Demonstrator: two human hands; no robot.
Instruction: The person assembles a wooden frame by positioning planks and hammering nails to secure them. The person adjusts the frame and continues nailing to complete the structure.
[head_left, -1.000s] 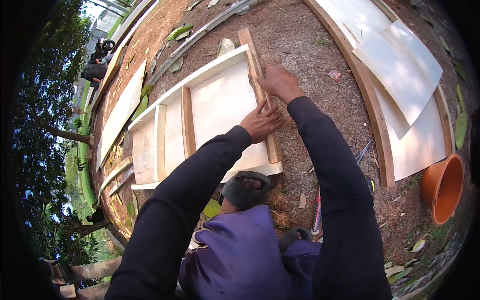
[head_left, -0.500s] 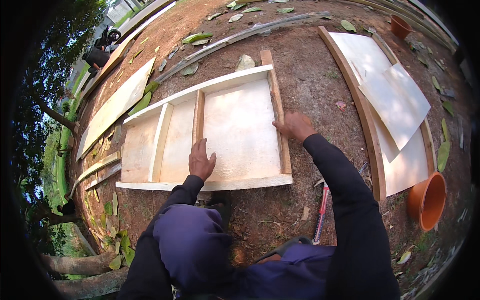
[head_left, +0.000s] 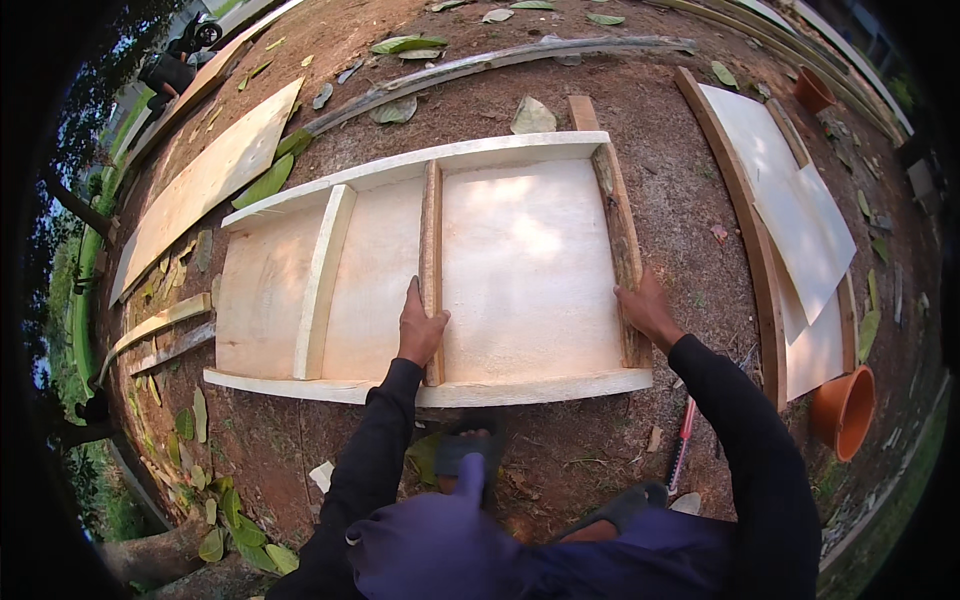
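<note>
A shallow wooden panel (head_left: 530,260), a pale plywood sheet edged with timber strips, lies in front of me. My left hand (head_left: 423,325) is closed around the near part of its brown middle crosspiece (head_left: 432,240). My right hand (head_left: 650,308) grips the rough-edged end board (head_left: 618,230) on the right, thumb on the inner side. Between them and to the left runs a paler crosspiece (head_left: 325,280). Beyond the far rail a brown wood end (head_left: 583,113) sticks out. Fingers under or behind the boards are partly hidden.
A hammer with a red handle (head_left: 684,435) lies by my right forearm. To the right are another timber-edged panel (head_left: 735,200) with a loose sheet (head_left: 808,240) on it and an orange pot (head_left: 843,412). A plywood sheet (head_left: 210,185) and long pole (head_left: 480,75) lie beyond.
Both hands have taken hold of the panel's boards, the left on the middle crosspiece, the right on the end board. The panel looks larger, and its right end no longer lines up with the protruding wood.
</note>
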